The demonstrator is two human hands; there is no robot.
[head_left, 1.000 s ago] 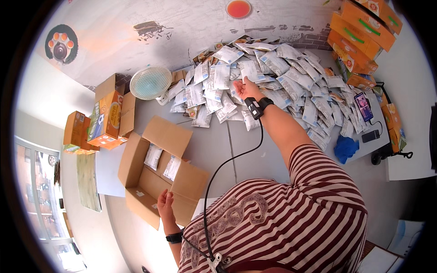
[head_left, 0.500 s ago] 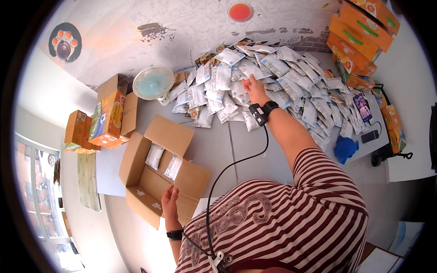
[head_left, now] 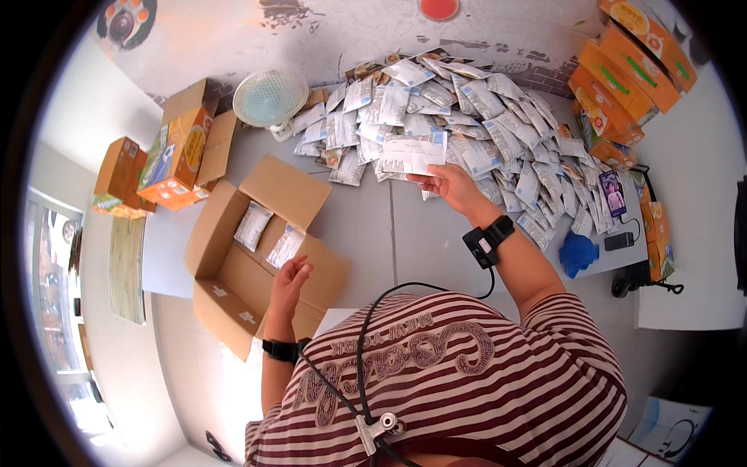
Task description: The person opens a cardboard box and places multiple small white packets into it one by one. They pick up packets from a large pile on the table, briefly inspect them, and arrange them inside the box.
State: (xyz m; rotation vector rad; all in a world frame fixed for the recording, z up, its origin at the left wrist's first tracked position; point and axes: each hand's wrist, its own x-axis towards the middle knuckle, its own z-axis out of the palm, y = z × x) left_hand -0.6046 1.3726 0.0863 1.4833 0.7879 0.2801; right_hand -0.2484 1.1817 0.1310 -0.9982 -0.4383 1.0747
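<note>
My right hand [head_left: 447,187] grips a white printed packet [head_left: 412,148] by its lower edge, held in front of a large pile of similar packets [head_left: 506,128]. Over the near flaps of an open cardboard box [head_left: 233,288] is my left hand [head_left: 289,280], empty, its fingers loosely bent and apart. Inside the box lie two white packets [head_left: 250,223], one beside the other along the far side.
A white-grilled fan [head_left: 271,100] and orange cartons [head_left: 175,156] stand at back left. More orange cartons [head_left: 615,70] are stacked at right, near a phone [head_left: 612,193], black power bank [head_left: 619,240], blue crumpled item [head_left: 578,254] and trolley [head_left: 646,282] below the grey table [head_left: 358,233].
My right hand has taken a packet from the pile and drawn it back toward me. My left hand has risen a little in the view, which has also shifted.
</note>
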